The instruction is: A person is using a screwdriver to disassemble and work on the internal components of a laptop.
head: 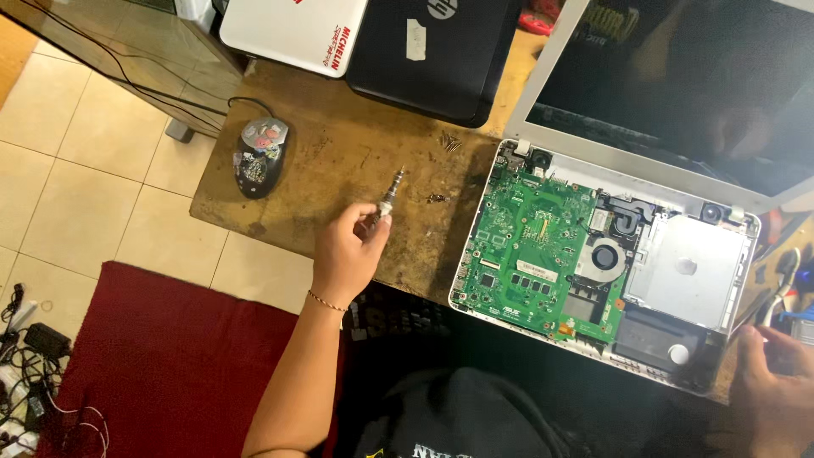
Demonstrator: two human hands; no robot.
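The wooden table (339, 170) is the landmark here, worn and stained, with tiled floor to its left. On its right part lies the biggest thing, an opened laptop (610, 254) with its cover off, so the green circuit board (530, 254), the round fan (604, 256) and a silver drive plate (691, 267) are bare. It looks fairly heavy and stiff, but the board is fragile; I would take hold of it only by the white outer frame, never by the parts inside. At the table's far edge lie two shut laptops, one white (292, 30) and one black (432, 51). Near the table's left corner sits a dark computer mouse (259, 157).

Over the table's near edge, the left hand (346, 250) is curled around the handle of a small screwdriver (386, 202), finger and thumb pinching it, tip pointing away. It seems light, hard and a bit slippery at the metal shaft, so the thicker handle is the place to grip. The right hand (767, 382) is at the table's right end, fingers bent near some thin tools; whether it grips anything I cannot tell.

Smallest are loose screws (449, 142), tiny and easy to lose, lying on the table just beside the opened laptop's far corner.
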